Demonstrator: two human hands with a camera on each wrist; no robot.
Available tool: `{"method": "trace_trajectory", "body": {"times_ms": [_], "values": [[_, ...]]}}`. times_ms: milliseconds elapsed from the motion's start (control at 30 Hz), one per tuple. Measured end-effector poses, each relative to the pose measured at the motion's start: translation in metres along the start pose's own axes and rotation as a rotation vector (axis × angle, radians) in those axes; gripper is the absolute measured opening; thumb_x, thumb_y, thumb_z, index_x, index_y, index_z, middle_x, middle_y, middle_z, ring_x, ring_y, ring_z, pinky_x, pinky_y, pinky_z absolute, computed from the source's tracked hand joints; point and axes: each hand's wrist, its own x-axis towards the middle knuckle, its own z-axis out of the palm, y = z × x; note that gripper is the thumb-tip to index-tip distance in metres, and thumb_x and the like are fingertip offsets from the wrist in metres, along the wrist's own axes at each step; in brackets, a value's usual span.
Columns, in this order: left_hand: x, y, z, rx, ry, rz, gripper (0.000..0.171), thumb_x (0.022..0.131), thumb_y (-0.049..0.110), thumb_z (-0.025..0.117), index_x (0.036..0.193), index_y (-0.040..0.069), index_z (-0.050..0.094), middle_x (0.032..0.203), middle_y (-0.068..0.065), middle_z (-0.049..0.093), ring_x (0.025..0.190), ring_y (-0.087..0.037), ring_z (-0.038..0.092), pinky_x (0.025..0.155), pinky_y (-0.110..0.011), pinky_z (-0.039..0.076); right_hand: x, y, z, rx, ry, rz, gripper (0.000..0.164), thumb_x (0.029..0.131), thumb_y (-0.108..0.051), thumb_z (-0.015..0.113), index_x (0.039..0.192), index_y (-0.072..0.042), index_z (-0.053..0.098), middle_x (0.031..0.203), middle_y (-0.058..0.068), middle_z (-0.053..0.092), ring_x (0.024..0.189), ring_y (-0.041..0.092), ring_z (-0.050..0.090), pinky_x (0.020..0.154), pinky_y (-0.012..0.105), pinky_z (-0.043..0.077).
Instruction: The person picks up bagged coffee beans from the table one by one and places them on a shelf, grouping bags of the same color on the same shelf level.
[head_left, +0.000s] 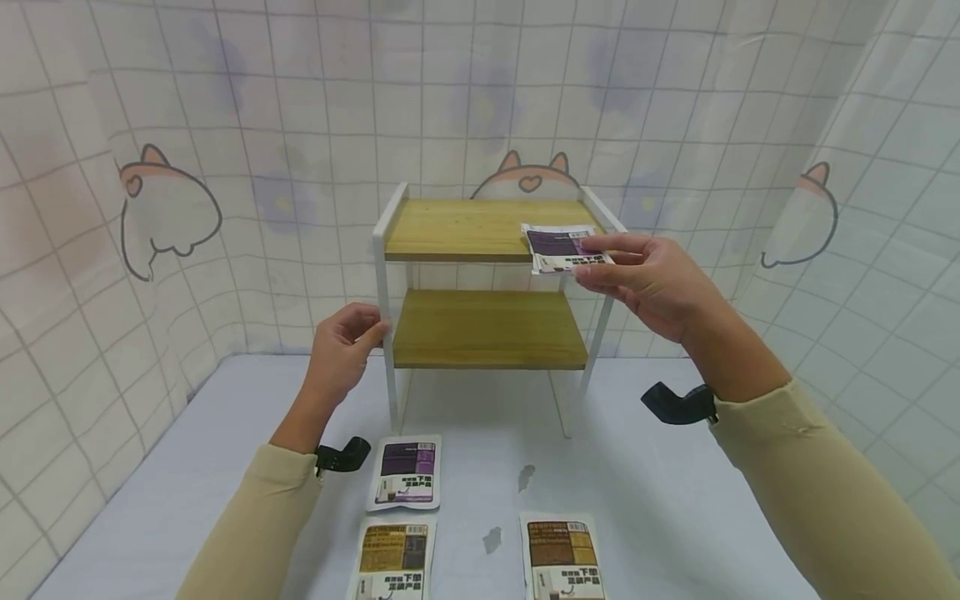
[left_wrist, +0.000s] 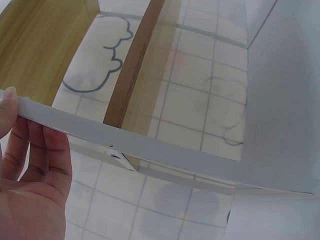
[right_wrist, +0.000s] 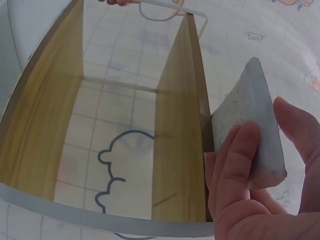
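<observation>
My right hand [head_left: 660,287] pinches a flat purple-and-white packet [head_left: 553,248] between thumb and fingers, at the front right of the rack's upper wooden shelf [head_left: 457,227]. Seen from the right wrist, the packet [right_wrist: 242,102] shows its plain pale back and edge close beside the shelf board [right_wrist: 180,125]; whether it touches the board I cannot tell. On the other side, my left hand [head_left: 341,350] holds the white front post [head_left: 386,333] of the rack, level with the lower shelf [head_left: 487,327]. The left wrist view shows the thumb on one side of this post [left_wrist: 165,154] and the fingers on the other.
Another purple packet [head_left: 407,472] lies on the white table [head_left: 645,475] before the rack. Nearer are a yellow-brown packet [head_left: 393,560] at left and a brown-orange one [head_left: 564,558] at right. A grid-patterned curtain [head_left: 315,125] hangs close behind the rack.
</observation>
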Motion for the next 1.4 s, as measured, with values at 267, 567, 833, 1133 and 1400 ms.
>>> {"method": "trace_trajectory", "body": {"times_ms": [267, 567, 833, 1133, 1400], "values": [[0.0, -0.001, 0.0, -0.008, 0.0, 0.001, 0.024, 0.1, 0.024, 0.068, 0.115, 0.006, 0.069, 0.103, -0.005, 0.069, 0.091, -0.013, 0.066, 0.082, -0.016, 0.057, 0.002, 0.001, 0.001, -0.003, 0.018, -0.012, 0.053, 0.084, -0.021, 0.085, 0.133, -0.009, 0.069, 0.157, 0.006, 0.035, 0.133, 0.03, 0.047, 0.093, 0.017, 0.056], [0.002, 0.0, 0.0, -0.015, -0.003, 0.012, 0.023, 0.1, 0.021, 0.068, 0.113, 0.002, 0.068, 0.103, -0.016, 0.068, 0.087, -0.012, 0.065, 0.079, -0.015, 0.055, 0.002, -0.002, 0.001, -0.018, 0.029, -0.017, 0.054, 0.083, -0.026, 0.085, 0.132, -0.007, 0.069, 0.149, 0.006, 0.043, 0.124, 0.029, 0.056, 0.092, 0.019, 0.057], [0.001, 0.001, -0.001, -0.019, -0.008, -0.005, 0.025, 0.1, 0.022, 0.069, 0.115, 0.002, 0.068, 0.104, -0.016, 0.068, 0.088, -0.012, 0.065, 0.08, -0.015, 0.056, 0.004, 0.003, 0.001, -0.027, 0.071, -0.038, 0.048, 0.081, -0.025, 0.087, 0.124, -0.006, 0.074, 0.142, 0.007, 0.047, 0.108, 0.025, 0.066, 0.09, 0.022, 0.059], [0.001, 0.0, 0.0, -0.016, -0.007, -0.003, 0.025, 0.099, 0.023, 0.069, 0.114, 0.003, 0.068, 0.101, -0.007, 0.068, 0.088, -0.011, 0.065, 0.08, -0.016, 0.056, 0.006, 0.008, 0.004, -0.052, 0.117, -0.093, 0.051, 0.083, -0.025, 0.086, 0.125, -0.001, 0.071, 0.138, 0.01, 0.05, 0.1, 0.023, 0.069, 0.085, 0.023, 0.06], [0.001, -0.002, 0.0, -0.013, 0.001, -0.002, 0.023, 0.099, 0.023, 0.069, 0.115, 0.006, 0.068, 0.102, -0.004, 0.069, 0.089, -0.01, 0.066, 0.081, -0.016, 0.057, 0.009, 0.014, 0.008, -0.06, 0.164, -0.137, 0.052, 0.082, -0.027, 0.087, 0.123, 0.001, 0.071, 0.134, 0.009, 0.054, 0.096, 0.022, 0.071, 0.084, 0.023, 0.061]]}}
